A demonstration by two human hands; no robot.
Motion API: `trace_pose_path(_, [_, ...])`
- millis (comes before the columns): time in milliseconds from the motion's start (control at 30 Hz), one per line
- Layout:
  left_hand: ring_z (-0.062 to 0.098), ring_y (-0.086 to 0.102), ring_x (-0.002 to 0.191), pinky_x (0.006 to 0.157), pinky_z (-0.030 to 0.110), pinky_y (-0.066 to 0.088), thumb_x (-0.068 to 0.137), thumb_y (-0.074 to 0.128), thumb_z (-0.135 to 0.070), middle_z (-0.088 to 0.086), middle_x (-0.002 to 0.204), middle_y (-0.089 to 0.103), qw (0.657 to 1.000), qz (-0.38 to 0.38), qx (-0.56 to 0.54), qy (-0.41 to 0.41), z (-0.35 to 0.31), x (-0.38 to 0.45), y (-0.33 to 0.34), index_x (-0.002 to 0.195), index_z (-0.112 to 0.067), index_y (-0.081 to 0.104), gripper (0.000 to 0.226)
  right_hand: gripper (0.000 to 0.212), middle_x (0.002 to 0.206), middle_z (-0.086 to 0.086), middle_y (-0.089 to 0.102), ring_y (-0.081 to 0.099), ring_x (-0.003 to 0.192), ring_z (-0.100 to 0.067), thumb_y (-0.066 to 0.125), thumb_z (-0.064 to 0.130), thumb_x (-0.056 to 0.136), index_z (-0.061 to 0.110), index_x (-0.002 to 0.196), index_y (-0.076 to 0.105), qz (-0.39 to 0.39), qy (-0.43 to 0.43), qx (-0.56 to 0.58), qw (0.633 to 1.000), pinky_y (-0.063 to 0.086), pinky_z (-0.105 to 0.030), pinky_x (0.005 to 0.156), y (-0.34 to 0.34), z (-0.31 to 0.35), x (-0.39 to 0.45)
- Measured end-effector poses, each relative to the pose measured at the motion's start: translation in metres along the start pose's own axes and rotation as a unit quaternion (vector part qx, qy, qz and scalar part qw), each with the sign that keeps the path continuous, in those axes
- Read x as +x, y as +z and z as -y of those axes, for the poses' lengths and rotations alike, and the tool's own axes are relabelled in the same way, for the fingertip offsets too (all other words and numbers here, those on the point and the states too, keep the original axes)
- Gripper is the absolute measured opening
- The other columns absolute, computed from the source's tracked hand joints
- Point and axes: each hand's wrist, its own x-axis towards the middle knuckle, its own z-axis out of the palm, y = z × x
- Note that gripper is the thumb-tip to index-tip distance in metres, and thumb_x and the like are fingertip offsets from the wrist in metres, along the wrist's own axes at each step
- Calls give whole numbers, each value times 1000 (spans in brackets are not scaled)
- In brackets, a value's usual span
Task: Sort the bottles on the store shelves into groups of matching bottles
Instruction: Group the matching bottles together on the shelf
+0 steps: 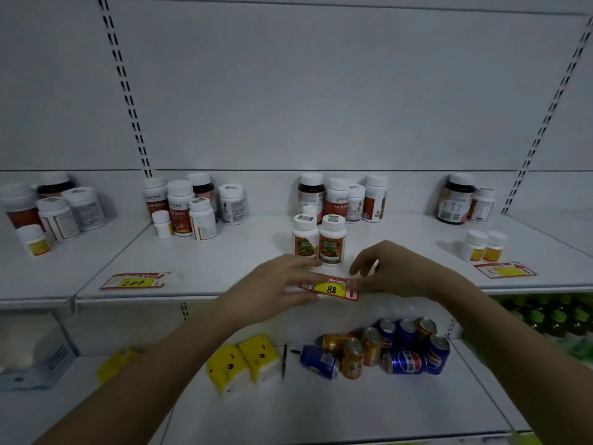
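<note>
Two matching white bottles with green and orange labels stand side by side near the front of the white shelf. My left hand lies just in front of them, fingers extended onto the red and yellow "88" price tag. My right hand hovers to their right, fingers loosely curled and touching the tag's right end. Neither hand holds a bottle. Mixed bottle clusters stand at the back: left-centre, centre, right. Two small yellow-labelled bottles stand at the right.
More bottles stand on the neighbouring shelf section at the left. Price tags lie at the shelf front, "200" and another. Below, several soda cans, two yellow boxes and green bottles fill the lower shelf.
</note>
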Motion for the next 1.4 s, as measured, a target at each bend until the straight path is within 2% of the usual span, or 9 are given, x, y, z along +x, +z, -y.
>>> trace_pose_path(200, [13, 53, 111, 93, 24, 42, 89, 66, -31, -2, 123, 64, 1000, -3, 22, 17, 4, 3, 2, 117, -27, 71, 29, 1, 95, 5, 65, 59, 83, -9, 68, 18, 88, 19, 89, 69, 13, 32, 71, 997, 44, -14, 67, 3, 1, 5])
trace_pose_path(400, [9, 51, 108, 88, 11, 34, 93, 60, -33, -5, 120, 62, 999, -42, 27, 0, 7, 2, 6, 118, -26, 70, 28, 6, 93, 6, 63, 62, 91, -13, 60, 12, 93, 16, 93, 64, -6, 40, 104, 994, 50, -19, 78, 1, 5, 20])
trace_pose_path(567, [10, 47, 116, 95, 15, 32, 98, 52, -32, -1, 127, 59, 997, -49, 57, -10, 6, 4, 8, 125, -20, 66, 33, 6, 100, 3, 59, 57, 91, -13, 64, 18, 91, 21, 93, 59, -89, 40, 83, 992, 47, -22, 81, 11, 0, 33])
trace_pose_path(700, [11, 49, 113, 93, 17, 35, 100, 47, -35, -1, 125, 61, 997, -37, 65, -10, 6, 4, 9, 128, -20, 63, 36, 8, 104, 1, 62, 55, 86, -9, 65, 19, 91, 24, 92, 58, -142, 17, 75, 987, 41, -13, 68, 20, -9, 33])
trace_pose_path(767, [12, 50, 108, 90, 22, 40, 98, 42, -41, -1, 119, 62, 997, -35, 64, -6, 7, 3, 11, 126, -22, 65, 41, 9, 103, 2, 63, 55, 86, -9, 67, 21, 90, 24, 92, 59, -158, 18, 100, 982, 42, -15, 70, 20, -12, 32])
trace_pose_path(967, [13, 50, 113, 96, 29, 44, 95, 31, -47, -3, 124, 62, 997, -33, 72, 1, 6, 3, 12, 125, -22, 65, 52, 18, 106, 3, 57, 56, 89, -12, 70, 23, 87, 23, 101, 59, -116, 41, 83, 989, 44, -20, 76, 15, -19, 27])
trace_pose_path(1100, [12, 48, 116, 95, 30, 43, 97, 30, -49, -9, 132, 59, 996, -15, 86, 6, 4, 3, 11, 136, -28, 55, 51, 21, 109, 4, 58, 55, 89, -9, 69, 27, 88, 23, 106, 57, -165, 15, 101, 981, 45, -20, 78, 18, -16, 32])
trace_pose_path(1233, [8, 43, 122, 96, 28, 39, 97, 28, -51, -15, 137, 54, 993, 5, 115, 4, 4, 4, 12, 135, -34, 54, 49, 55, 119, 12, 50, 55, 106, -12, 71, 33, 85, 25, 131, 44, -191, -36, 212, 958, 50, -27, 85, 19, -4, 42])
trace_pose_path(1400, [6, 39, 124, 96, 26, 35, 99, 32, -50, -16, 139, 51, 994, 12, 110, -2, 5, 4, 12, 137, -35, 52, 45, 49, 125, 8, 55, 54, 107, -10, 72, 22, 85, 24, 128, 47, -208, -69, 260, 940, 43, -12, 73, 25, 6, 53])
